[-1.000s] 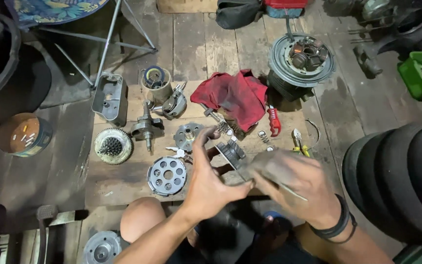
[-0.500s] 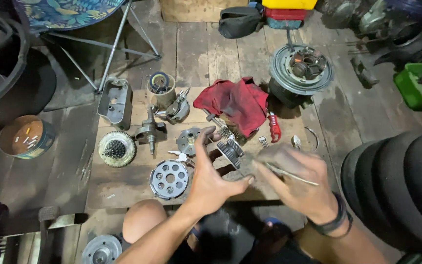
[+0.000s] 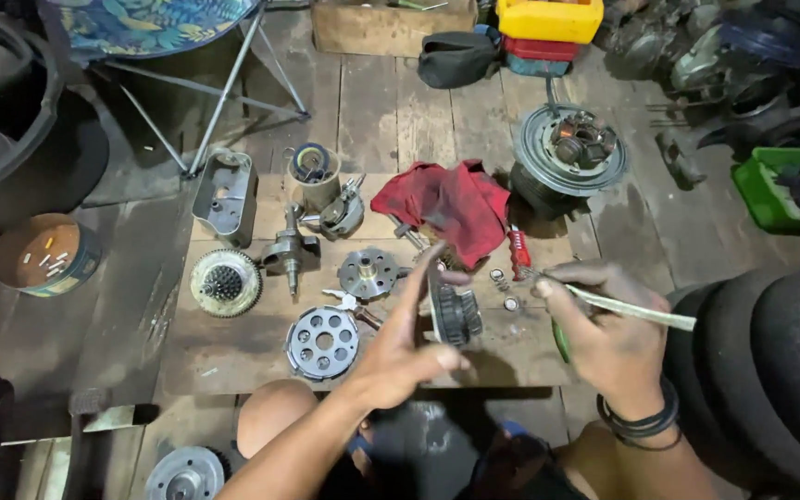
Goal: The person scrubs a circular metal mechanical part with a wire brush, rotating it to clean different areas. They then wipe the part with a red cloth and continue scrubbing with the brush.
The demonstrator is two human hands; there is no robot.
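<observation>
My left hand (image 3: 402, 335) holds a dark round gear hub (image 3: 454, 313) upright on edge, fingers stretched over its rim. My right hand (image 3: 604, 331) grips a thin pale stick tool (image 3: 636, 310) that points left toward small rings (image 3: 504, 289) on the wooden board (image 3: 224, 356). A round perforated metal plate (image 3: 323, 343) lies just left of my left hand. A red rag (image 3: 446, 206) lies on the board beyond both hands.
On the board lie a crankshaft (image 3: 289, 250), a toothed clutch basket (image 3: 225, 281), a star-shaped hub (image 3: 368, 272) and a metal cover (image 3: 224, 194). A wheel drum (image 3: 568, 153) stands behind. Black tyres (image 3: 770, 370) at right, a tin (image 3: 44, 254) at left.
The gear hub has turned onto its edge in my left hand, whose fingers have spread. My right hand has drawn back to the right with the stick. The view has shifted downward.
</observation>
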